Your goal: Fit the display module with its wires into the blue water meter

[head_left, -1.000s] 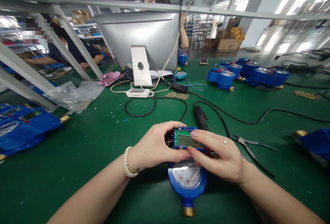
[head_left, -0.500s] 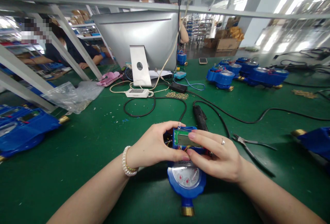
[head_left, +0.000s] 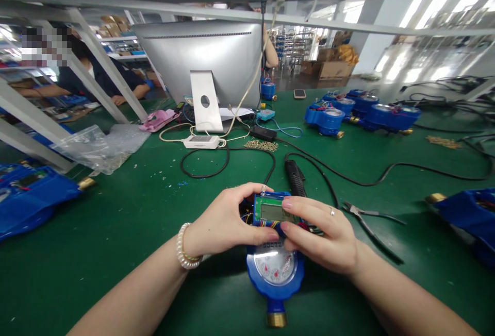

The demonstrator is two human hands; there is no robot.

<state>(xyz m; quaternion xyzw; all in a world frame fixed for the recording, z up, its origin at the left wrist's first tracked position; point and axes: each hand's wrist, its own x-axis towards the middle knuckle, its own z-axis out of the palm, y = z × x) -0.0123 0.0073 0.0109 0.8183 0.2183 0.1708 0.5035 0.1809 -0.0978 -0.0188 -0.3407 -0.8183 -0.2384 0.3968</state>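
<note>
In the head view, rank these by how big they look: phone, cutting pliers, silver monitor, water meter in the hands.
1. Silver monitor
2. Water meter, probably enlarged by nearness
3. Cutting pliers
4. Phone

A blue meter with a round, wavy-edged housing (head_left: 275, 289) is set on the green tabletop (head_left: 77, 253), its white dial with small red pointers (head_left: 275, 265) turned upward and its cylindrical brass end fitting (head_left: 277, 319) directed toward the viewer. Beyond the dial, a green circuit board (head_left: 258, 211) bearing a grey rectangular display (head_left: 271, 212) is held face-up, exposed, edged by thin multicoloured wires (head_left: 269, 223), its right part covered.
</note>
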